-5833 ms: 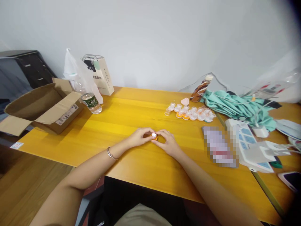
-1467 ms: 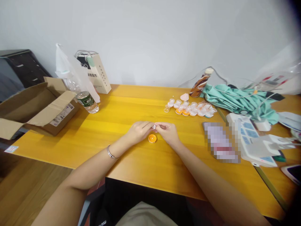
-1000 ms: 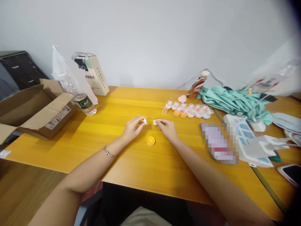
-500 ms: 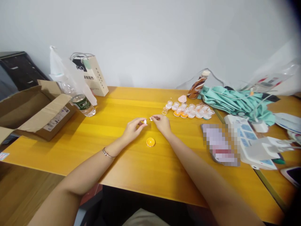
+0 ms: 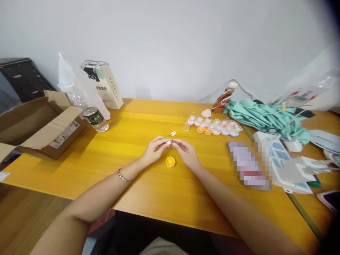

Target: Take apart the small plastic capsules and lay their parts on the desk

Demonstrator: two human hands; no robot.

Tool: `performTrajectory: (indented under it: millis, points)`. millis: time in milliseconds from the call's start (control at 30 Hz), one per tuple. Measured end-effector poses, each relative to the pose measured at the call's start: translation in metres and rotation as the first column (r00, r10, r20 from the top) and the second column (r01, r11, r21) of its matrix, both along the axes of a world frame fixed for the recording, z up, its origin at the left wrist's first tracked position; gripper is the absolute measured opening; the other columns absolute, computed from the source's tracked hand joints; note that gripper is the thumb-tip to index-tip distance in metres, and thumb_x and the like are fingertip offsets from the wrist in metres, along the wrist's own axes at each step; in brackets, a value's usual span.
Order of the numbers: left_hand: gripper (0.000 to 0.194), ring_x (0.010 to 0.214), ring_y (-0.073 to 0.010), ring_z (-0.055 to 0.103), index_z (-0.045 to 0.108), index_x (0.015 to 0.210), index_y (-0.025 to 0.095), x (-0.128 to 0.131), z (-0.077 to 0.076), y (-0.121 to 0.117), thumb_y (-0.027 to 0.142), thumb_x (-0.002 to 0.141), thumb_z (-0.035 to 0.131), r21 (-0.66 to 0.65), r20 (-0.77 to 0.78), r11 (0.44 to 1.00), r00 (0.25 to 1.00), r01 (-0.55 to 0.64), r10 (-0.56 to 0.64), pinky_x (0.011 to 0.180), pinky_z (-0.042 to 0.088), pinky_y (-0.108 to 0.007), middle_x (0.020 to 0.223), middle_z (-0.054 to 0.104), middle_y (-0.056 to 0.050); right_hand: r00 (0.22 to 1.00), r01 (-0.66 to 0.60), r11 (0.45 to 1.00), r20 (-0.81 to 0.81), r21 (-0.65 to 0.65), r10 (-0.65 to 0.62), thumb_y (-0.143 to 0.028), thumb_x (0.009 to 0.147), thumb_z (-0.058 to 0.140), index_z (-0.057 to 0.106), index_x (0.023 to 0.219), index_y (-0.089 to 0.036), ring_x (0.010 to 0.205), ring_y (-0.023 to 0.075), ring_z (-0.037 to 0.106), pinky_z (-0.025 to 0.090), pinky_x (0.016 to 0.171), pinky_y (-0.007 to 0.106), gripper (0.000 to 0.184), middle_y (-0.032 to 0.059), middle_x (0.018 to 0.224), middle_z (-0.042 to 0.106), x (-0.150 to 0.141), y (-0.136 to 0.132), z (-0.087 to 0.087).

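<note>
My left hand and my right hand meet over the middle of the yellow table. Both pinch a tiny white piece between their fingertips. Just below the fingertips an orange round cap lies on the table, apart from both hands. Another small white piece lies loose on the table a little beyond the hands. A silver bracelet sits on my left wrist.
A cluster of small clear and orange lens cases lies at the back right. A brown bottle, teal cloth and white boxes crowd the right. At the left stand an open cardboard box, a water bottle and a paper bag.
The hands pulled a white piece off the orange cap and split it in two. The right hand set one piece down beyond the hands, then came back to the left hand's piece.
</note>
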State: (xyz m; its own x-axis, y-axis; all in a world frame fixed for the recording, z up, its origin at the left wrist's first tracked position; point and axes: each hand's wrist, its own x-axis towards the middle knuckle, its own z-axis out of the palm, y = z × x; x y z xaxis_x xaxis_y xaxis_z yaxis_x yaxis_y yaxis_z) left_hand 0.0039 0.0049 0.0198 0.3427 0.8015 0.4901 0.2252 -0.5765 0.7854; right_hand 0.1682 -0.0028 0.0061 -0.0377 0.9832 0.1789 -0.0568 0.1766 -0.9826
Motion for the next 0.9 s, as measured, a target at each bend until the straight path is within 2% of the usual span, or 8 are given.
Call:
performTrajectory:
  millis: [133, 233, 333, 400, 533, 667, 800, 900]
  points:
    - [0.024, 0.064, -0.0096, 0.059, 0.061, 0.102, 0.017, 0.007, -0.001, -0.005, 0.03, 0.083, 0.057, -0.203, 0.216, 0.979, 0.976, 0.029, 0.016, 0.066, 0.049, -0.023, 0.077, 0.062, -0.002, 0.998, -0.02, 1.0, -0.054, -0.017, 0.019, -0.029, 0.072, 0.064, 0.069, 0.088, -0.023, 0.082, 0.0164, 0.066, 0.051, 0.083, 0.033, 0.017, 0.0006, 0.089, 0.072, -0.012, -0.013, 0.004]
    - [0.028, 0.063, -0.0093, 0.061, 0.057, 0.103, 0.018, 0.01, -0.002, -0.009, 0.03, 0.079, 0.062, -0.244, 0.321, 0.97, 0.944, 0.001, 0.08, 0.064, 0.05, -0.022, 0.074, 0.064, 0.0, 0.999, 0.035, 0.999, -0.033, -0.004, -0.036, -0.029, 0.073, 0.063, 0.069, 0.084, -0.023, 0.082, 0.0171, 0.066, 0.051, 0.083, 0.033, 0.014, 0.0006, 0.089, 0.072, -0.016, -0.016, 0.005]
    - [0.016, 0.069, -0.0103, 0.063, 0.063, 0.089, 0.016, 0.01, 0.0, -0.013, 0.028, 0.078, 0.063, -0.164, 0.223, 0.98, 0.964, -0.109, 0.145, 0.068, 0.051, -0.022, 0.079, 0.067, -0.003, 0.994, 0.112, 0.993, 0.0, 0.038, -0.112, -0.028, 0.072, 0.064, 0.069, 0.082, -0.023, 0.082, 0.0172, 0.066, 0.051, 0.082, 0.032, 0.012, 0.001, 0.088, 0.072, -0.016, -0.018, 0.006]
    - [0.014, 0.075, -0.0116, 0.064, 0.066, 0.088, 0.017, 0.01, 0.003, -0.014, 0.027, 0.08, 0.061, -0.086, 0.165, 0.984, 0.972, -0.153, 0.166, 0.072, 0.051, -0.024, 0.086, 0.069, -0.004, 0.989, 0.144, 0.988, 0.036, 0.061, -0.146, -0.028, 0.072, 0.064, 0.069, 0.08, -0.023, 0.08, 0.017, 0.066, 0.051, 0.08, 0.032, 0.011, 0.0014, 0.086, 0.071, -0.015, -0.019, 0.007]
    - [0.024, 0.081, -0.0126, 0.064, 0.065, 0.102, 0.017, 0.01, 0.005, -0.015, 0.023, 0.079, 0.062, 0.053, 0.131, 0.992, 0.986, -0.114, 0.107, 0.079, 0.052, -0.028, 0.096, 0.067, -0.007, 0.976, 0.159, 0.981, 0.132, 0.108, -0.173, -0.029, 0.072, 0.062, 0.069, 0.078, -0.023, 0.078, 0.0168, 0.065, 0.051, 0.077, 0.031, 0.01, 0.0014, 0.082, 0.071, -0.011, -0.021, 0.01]
    - [0.028, 0.079, -0.0118, 0.063, 0.063, 0.106, 0.018, 0.008, 0.003, -0.013, 0.022, 0.078, 0.063, 0.128, 0.098, 0.986, 0.991, -0.103, 0.091, 0.078, 0.052, -0.028, 0.095, 0.066, -0.007, 0.969, 0.107, 0.984, 0.206, 0.139, -0.135, -0.028, 0.074, 0.058, 0.07, 0.08, -0.025, 0.08, 0.0176, 0.065, 0.051, 0.08, 0.032, 0.013, 0.0013, 0.085, 0.071, -0.01, -0.024, 0.012]
    - [0.025, 0.083, -0.0129, 0.063, 0.063, 0.107, 0.019, 0.002, 0.002, -0.008, 0.022, 0.083, 0.058, 0.264, -0.002, 0.958, 0.993, -0.113, 0.118, 0.078, 0.052, -0.029, 0.097, 0.066, -0.008, 0.99, 0.053, 0.995, 0.127, 0.079, -0.063, -0.029, 0.076, 0.057, 0.07, 0.085, -0.025, 0.085, 0.0185, 0.066, 0.051, 0.084, 0.034, 0.017, 0.0013, 0.091, 0.071, -0.013, -0.024, 0.014]
    - [0.027, 0.088, -0.0149, 0.062, 0.06, 0.112, 0.018, -0.002, 0.003, -0.006, 0.019, 0.085, 0.055, 0.444, -0.174, 0.895, 0.977, -0.035, 0.124, 0.079, 0.051, -0.031, 0.099, 0.066, -0.008, 0.999, 0.042, 0.999, 0.023, -0.027, -0.041, -0.032, 0.075, 0.058, 0.07, 0.085, -0.022, 0.081, 0.0184, 0.067, 0.053, 0.081, 0.034, 0.018, 0.0018, 0.087, 0.072, -0.013, -0.023, 0.017]
